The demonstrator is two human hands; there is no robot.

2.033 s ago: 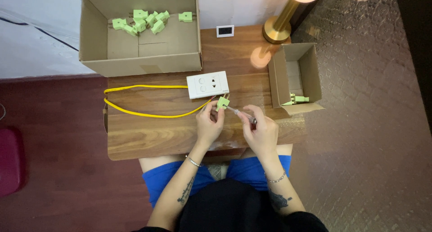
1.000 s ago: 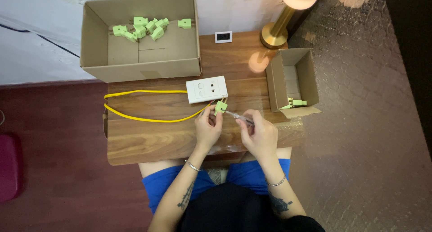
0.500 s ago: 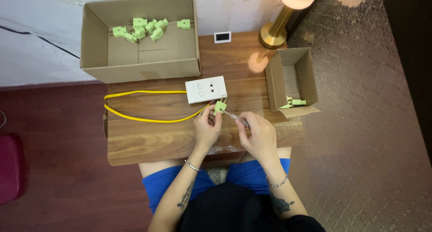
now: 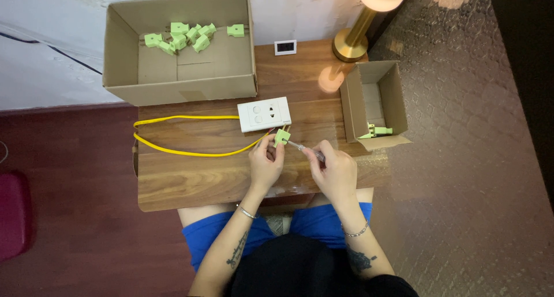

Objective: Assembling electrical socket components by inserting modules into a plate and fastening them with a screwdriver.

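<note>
My left hand (image 4: 266, 164) pinches a small green plug (image 4: 281, 137) just above the wooden table (image 4: 190, 176), close to the white socket plate (image 4: 264, 113). My right hand (image 4: 332, 169) grips a thin screwdriver (image 4: 306, 150) whose tip points left at the plug. A yellow cable (image 4: 173, 135) loops from the left across the table toward the plug and the socket plate.
A large cardboard box (image 4: 179, 86) with several green plugs (image 4: 184, 36) stands at the back left. A small cardboard box (image 4: 375, 104) at the right holds one green plug (image 4: 378, 131). A brass lamp (image 4: 355, 40) and a small white device (image 4: 285, 47) stand at the back.
The view has shifted slightly. Both hands stay at the green plug with the screwdriver tip against it; only small movements of the fingers show.
</note>
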